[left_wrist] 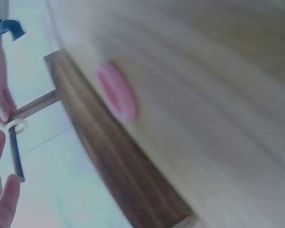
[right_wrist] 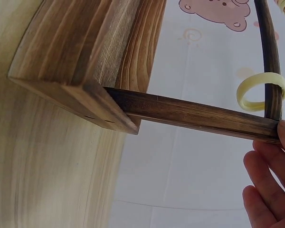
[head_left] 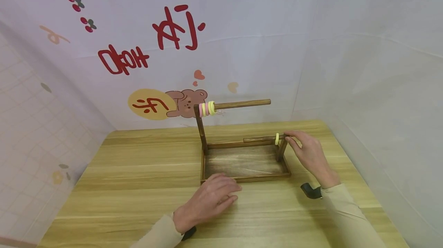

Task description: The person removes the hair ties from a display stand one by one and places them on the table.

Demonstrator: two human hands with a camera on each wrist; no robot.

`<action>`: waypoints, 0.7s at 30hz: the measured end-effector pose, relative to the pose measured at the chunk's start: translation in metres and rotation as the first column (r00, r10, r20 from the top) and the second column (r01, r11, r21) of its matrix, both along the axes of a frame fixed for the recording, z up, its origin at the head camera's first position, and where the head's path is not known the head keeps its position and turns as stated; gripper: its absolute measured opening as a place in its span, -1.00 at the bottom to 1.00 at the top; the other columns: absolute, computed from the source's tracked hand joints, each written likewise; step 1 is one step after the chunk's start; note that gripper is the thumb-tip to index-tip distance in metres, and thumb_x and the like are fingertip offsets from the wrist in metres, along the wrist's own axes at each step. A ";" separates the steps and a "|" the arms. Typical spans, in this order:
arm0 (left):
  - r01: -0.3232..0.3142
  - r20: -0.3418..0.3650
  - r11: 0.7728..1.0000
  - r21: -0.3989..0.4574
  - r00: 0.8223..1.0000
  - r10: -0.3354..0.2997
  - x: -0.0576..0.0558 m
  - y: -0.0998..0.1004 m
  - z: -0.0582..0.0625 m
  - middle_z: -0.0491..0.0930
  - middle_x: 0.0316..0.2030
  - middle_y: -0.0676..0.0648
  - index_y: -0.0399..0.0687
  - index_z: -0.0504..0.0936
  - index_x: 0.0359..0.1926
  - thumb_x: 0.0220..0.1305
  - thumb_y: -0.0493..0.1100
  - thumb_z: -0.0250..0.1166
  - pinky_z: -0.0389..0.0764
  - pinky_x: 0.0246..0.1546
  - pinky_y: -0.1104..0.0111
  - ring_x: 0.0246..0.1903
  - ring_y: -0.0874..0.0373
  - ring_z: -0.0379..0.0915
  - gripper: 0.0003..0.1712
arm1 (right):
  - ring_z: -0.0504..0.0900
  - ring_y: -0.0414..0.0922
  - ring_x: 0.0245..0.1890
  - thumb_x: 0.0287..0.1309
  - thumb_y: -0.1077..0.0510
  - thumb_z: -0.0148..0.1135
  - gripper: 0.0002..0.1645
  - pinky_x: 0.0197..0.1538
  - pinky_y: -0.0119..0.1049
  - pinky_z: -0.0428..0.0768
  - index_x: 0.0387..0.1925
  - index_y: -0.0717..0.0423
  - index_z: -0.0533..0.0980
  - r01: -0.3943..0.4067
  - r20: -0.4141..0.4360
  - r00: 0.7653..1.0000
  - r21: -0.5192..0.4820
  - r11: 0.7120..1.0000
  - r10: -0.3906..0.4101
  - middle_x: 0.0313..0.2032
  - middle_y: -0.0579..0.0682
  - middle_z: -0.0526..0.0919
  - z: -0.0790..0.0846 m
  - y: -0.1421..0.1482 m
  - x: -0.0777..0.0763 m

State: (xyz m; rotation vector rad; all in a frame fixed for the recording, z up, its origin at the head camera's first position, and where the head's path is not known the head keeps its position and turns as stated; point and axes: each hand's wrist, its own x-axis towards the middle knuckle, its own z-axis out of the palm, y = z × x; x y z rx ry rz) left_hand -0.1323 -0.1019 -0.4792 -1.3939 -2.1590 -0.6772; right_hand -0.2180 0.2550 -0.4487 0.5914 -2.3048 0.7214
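Note:
A dark wooden rack [head_left: 247, 178] with a tray base carries two horizontal bars. Several pink and yellow rings [head_left: 207, 109] hang at the left end of the taller bar. One yellow ring [right_wrist: 249, 90] hangs on the lower bar, close to its post. My right hand [head_left: 309, 155] pinches the corner where this post meets the lower bar, between thumb and fingers. My left hand [head_left: 211, 198] hovers at the tray's front edge with fingers extended and holds nothing. A pink ring [left_wrist: 116, 91] lies on the table beside the tray, hidden under the left hand in the head view.
The rack stands on a wood-grain table [head_left: 145, 171]. Behind it hangs a pale cloth [head_left: 263, 48] with red characters and a bear print. Dark straps [head_left: 310, 191] are at the wrists.

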 end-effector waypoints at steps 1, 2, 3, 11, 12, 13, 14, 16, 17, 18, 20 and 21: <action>0.002 -0.008 1.000 0.017 1.000 -0.002 -0.001 0.001 0.003 0.74 -0.01 0.07 0.00 0.73 0.04 0.50 -0.08 0.30 0.56 0.22 0.12 0.06 0.24 0.63 -0.79 | 0.75 0.21 -0.12 0.18 0.40 0.44 -0.70 -0.11 0.17 0.67 -0.02 0.28 0.68 -0.001 -0.001 1.000 -0.001 1.000 0.001 -0.12 0.20 0.78 0.000 0.000 0.000; 0.003 -0.013 0.999 0.032 1.000 -0.003 -0.001 0.002 0.005 0.74 0.00 0.07 0.00 0.73 0.04 0.52 -0.06 0.27 0.55 0.24 0.13 0.06 0.25 0.63 -0.78 | 0.75 0.21 -0.12 0.18 0.41 0.44 -0.70 -0.10 0.17 0.67 -0.03 0.28 0.68 -0.001 -0.002 1.000 -0.002 1.000 0.001 -0.12 0.21 0.78 0.000 0.000 0.000; 0.006 -0.017 0.999 0.046 1.000 -0.005 -0.002 0.003 0.008 0.74 0.00 0.07 0.00 0.73 0.05 0.54 -0.05 0.25 0.55 0.24 0.11 0.06 0.25 0.63 -0.77 | 0.75 0.22 -0.12 0.18 0.41 0.43 -0.70 -0.11 0.17 0.66 -0.03 0.28 0.68 -0.001 -0.003 1.000 -0.003 1.000 0.001 -0.12 0.21 0.78 0.000 0.000 0.000; 0.033 -0.099 0.990 0.138 0.995 -0.020 -0.008 0.014 0.029 0.74 -0.01 0.04 -0.06 0.73 0.04 0.45 -0.13 0.35 0.54 0.25 0.10 0.04 0.22 0.65 -0.78 | 0.75 0.23 -0.11 0.19 0.40 0.43 -0.71 -0.09 0.19 0.66 -0.03 0.27 0.68 0.006 0.005 1.000 -0.003 1.000 -0.006 -0.11 0.21 0.77 0.000 0.001 0.001; 0.037 -0.112 0.989 0.144 0.994 -0.021 -0.009 0.015 0.031 0.74 -0.01 0.03 -0.07 0.74 0.03 0.41 -0.15 0.39 0.54 0.25 0.10 0.04 0.21 0.65 -0.77 | 0.75 0.23 -0.11 0.19 0.40 0.43 -0.71 -0.09 0.19 0.66 -0.03 0.27 0.68 0.006 0.006 1.000 -0.002 1.000 -0.006 -0.11 0.21 0.77 0.001 0.001 0.001; 0.040 -0.128 0.988 0.149 0.992 -0.021 -0.010 0.017 0.033 0.74 -0.01 0.03 -0.07 0.74 0.04 0.37 -0.16 0.42 0.54 0.25 0.09 0.04 0.21 0.65 -0.75 | 0.75 0.23 -0.11 0.19 0.40 0.43 -0.71 -0.08 0.19 0.66 -0.03 0.27 0.68 0.006 0.009 1.000 -0.002 1.000 -0.006 -0.11 0.21 0.77 0.001 0.001 0.001; 0.042 -0.142 0.988 0.151 0.990 -0.020 -0.011 0.019 0.036 0.74 -0.01 0.02 -0.07 0.74 0.04 0.34 -0.17 0.45 0.53 0.26 0.09 0.04 0.20 0.65 -0.73 | 0.75 0.23 -0.11 0.20 0.40 0.43 -0.71 -0.09 0.19 0.66 -0.03 0.27 0.68 0.006 0.010 1.000 -0.001 1.000 -0.006 -0.11 0.21 0.77 0.001 0.001 0.001; 0.043 -0.161 0.987 0.153 0.987 -0.018 -0.013 0.023 0.040 0.74 -0.01 0.01 -0.07 0.74 0.04 0.32 -0.17 0.47 0.52 0.28 0.10 0.05 0.19 0.65 -0.71 | 0.75 0.23 -0.11 0.20 0.40 0.42 -0.71 -0.09 0.19 0.66 -0.03 0.27 0.68 0.006 0.014 1.000 -0.002 1.000 -0.006 -0.11 0.21 0.77 0.001 0.001 0.002; 0.041 -0.166 0.987 0.153 0.986 -0.016 -0.014 0.025 0.041 0.74 -0.01 0.01 -0.06 0.74 0.05 0.32 -0.16 0.47 0.51 0.29 0.10 0.06 0.19 0.64 -0.70 | 0.75 0.23 -0.11 0.19 0.40 0.42 -0.71 -0.09 0.20 0.66 -0.03 0.27 0.68 0.005 0.012 1.000 -0.003 1.000 -0.005 -0.11 0.21 0.77 0.001 0.000 0.002; 0.038 -0.173 0.988 0.150 0.985 -0.011 -0.015 0.028 0.043 0.74 0.00 0.01 -0.06 0.74 0.06 0.34 -0.15 0.45 0.50 0.30 0.11 0.06 0.19 0.64 -0.71 | 0.75 0.23 -0.11 0.19 0.40 0.42 -0.71 -0.10 0.20 0.66 -0.03 0.27 0.68 0.005 0.013 1.000 -0.002 1.000 -0.005 -0.11 0.21 0.77 0.001 0.000 0.002; 0.034 -0.184 0.989 0.147 0.983 -0.007 -0.018 0.032 0.047 0.74 -0.01 0.00 -0.06 0.74 0.06 0.38 -0.13 0.43 0.48 0.32 0.13 0.06 0.18 0.64 -0.72 | 0.75 0.23 -0.11 0.19 0.40 0.43 -0.71 -0.10 0.20 0.66 -0.03 0.27 0.68 0.004 0.012 1.000 -0.002 1.000 -0.004 -0.12 0.21 0.77 0.001 0.000 0.001; 0.036 -0.188 0.989 0.146 0.982 -0.008 -0.019 0.034 0.049 0.74 -0.01 0.00 -0.07 0.74 0.06 0.38 -0.12 0.43 0.48 0.33 0.13 0.06 0.18 0.64 -0.72 | 0.75 0.23 -0.11 0.19 0.40 0.43 -0.71 -0.10 0.20 0.66 -0.03 0.27 0.68 0.004 0.013 1.000 -0.003 1.000 -0.004 -0.12 0.21 0.77 0.001 0.000 0.001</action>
